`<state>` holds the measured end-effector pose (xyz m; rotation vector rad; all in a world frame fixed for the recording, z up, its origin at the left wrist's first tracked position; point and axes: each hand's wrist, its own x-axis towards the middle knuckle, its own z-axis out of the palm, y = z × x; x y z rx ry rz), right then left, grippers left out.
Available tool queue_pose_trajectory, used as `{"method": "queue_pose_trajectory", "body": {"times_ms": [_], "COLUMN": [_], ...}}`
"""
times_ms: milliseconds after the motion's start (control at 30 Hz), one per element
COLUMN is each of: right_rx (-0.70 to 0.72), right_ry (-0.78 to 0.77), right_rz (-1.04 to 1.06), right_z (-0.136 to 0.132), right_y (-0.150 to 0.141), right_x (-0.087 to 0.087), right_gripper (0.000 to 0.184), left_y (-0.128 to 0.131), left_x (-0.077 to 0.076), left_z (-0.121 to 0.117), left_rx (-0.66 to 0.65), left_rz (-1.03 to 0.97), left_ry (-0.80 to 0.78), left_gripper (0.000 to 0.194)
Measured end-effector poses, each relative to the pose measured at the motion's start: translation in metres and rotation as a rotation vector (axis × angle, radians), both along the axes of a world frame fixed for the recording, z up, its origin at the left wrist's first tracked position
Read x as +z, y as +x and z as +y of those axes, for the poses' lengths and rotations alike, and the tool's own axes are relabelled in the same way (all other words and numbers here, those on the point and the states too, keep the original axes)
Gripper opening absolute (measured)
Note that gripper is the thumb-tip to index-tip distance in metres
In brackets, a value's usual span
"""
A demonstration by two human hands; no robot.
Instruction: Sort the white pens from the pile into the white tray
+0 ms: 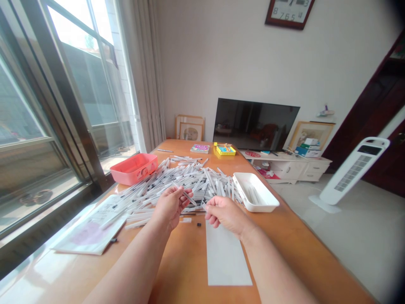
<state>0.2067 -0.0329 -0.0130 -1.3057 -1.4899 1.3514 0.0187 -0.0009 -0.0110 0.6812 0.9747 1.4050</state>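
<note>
My left hand (173, 204) is closed around a slim whitish pen (190, 198), whose tip slants down to the right. Close by on the right, my right hand (223, 214) pinches a small translucent piece (204, 205) that looks like a pen cap. A narrow gap separates the pen from this piece. Just beyond both hands spreads a big heap of white pen parts (190, 175) with dark ends among them. Under my right hand lies a white sheet of paper (226, 257). A small black piece (199, 224) rests on the table between my wrists.
A white tray (270, 204) with some clear tubes inside stands right of the heap. At the left are a red-pink basket (126, 174) and a booklet (91, 230). Farther back on the wooden table (180, 270) sit a yellow box (225, 151) and a colourful booklet (200, 148).
</note>
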Motion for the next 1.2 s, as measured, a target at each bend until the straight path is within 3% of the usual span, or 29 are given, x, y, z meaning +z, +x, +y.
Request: {"method": "queue_pose_trajectory", "body": {"times_ms": [433,767,1200], "right_rx": [0.010,-0.082,-0.075], "right_ry": [-0.029,0.061,0.134], "right_rz": [0.065,0.141,0.105], "right_z": [-0.004,-0.002,-0.007], "right_y": [-0.010,-0.007,-0.005], "right_x": [0.002,0.004,0.013], "right_gripper": [0.015,0.021,0.022], "left_y": [0.009,0.012,0.021], "left_x": [0.001,0.005,0.008], "left_z": [-0.006,-0.011,-0.016], "left_rx": [-0.046,-0.082,-0.049], "left_rz": [-0.012,0.014,-0.029], "left_ry": [0.015,0.043,0.112], "left_gripper": [0.016,0.026,0.023]}}
